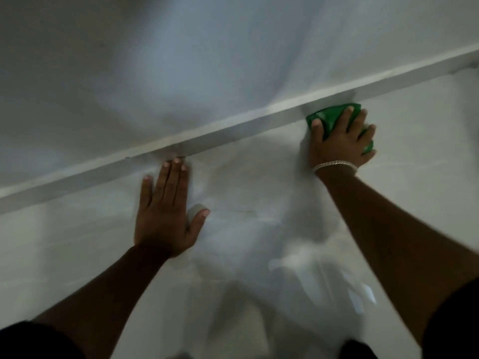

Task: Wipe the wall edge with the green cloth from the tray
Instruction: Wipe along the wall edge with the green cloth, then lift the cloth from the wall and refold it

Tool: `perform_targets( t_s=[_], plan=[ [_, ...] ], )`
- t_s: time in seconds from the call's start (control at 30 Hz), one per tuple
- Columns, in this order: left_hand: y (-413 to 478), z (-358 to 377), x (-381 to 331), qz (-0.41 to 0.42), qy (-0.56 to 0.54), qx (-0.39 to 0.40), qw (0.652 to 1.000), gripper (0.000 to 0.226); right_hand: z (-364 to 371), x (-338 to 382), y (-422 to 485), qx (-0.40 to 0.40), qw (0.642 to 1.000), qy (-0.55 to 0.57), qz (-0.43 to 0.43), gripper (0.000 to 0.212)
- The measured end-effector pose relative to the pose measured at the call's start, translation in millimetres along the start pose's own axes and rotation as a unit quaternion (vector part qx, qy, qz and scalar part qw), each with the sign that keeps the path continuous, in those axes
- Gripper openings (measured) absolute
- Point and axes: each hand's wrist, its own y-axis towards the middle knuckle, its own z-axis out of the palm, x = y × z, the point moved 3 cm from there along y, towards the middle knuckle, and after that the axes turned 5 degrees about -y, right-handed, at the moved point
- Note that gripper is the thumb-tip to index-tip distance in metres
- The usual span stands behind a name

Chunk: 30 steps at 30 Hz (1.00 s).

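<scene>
Green cloth (328, 119): bright green, folded or bunched into a flat wad, glossy folds showing beside the fingers; it sits on the pale floor (259, 203) right against the wall edge (233, 128), mostly covered by the hand.
Right hand (339, 141): palm down on the cloth, fingers spread and pressing it flat, thumb on its left corner; a silver bracelet (334, 165) circles the wrist.
Left hand (166, 216): flat on the floor, grip empty, fingers straight and close together, tips touching the base of the wall edge.
Wall edge: a white strip running diagonally, rising to the right.
</scene>
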Motion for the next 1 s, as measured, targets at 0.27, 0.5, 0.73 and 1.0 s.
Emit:
perform_targets(
  t_s=[0.27, 0.5, 0.73, 1.0],
  plan=[
    [-3.0, 2.7, 3.0, 0.011, -0.004, -0.018, 1.0, 0.082, 25.5, 111.9, -156.1, 0.063, 0.986, 0.03, -0.152, 0.084],
    [-39.5, 4.8, 39.7, -0.038, -0.043, 0.03, 0.998, 0.076, 23.6, 138.5, -198.5, 0.13, 0.94, 0.0, -0.315, 0.08],
    [-9.0, -75.6, -19.0, -0.32, -0.542, 0.005, 0.777, 0.056, -45.6, 105.7, -150.9, 0.226, 0.886, 0.089, -0.394, 0.082],
    [32.6, -213.4, -128.6, -0.254, -0.719, 0.154, 0.628, 0.032, -226.0, 19.4, -145.8, 0.248, 0.873, 0.358, -0.218, 0.111]
  ],
)
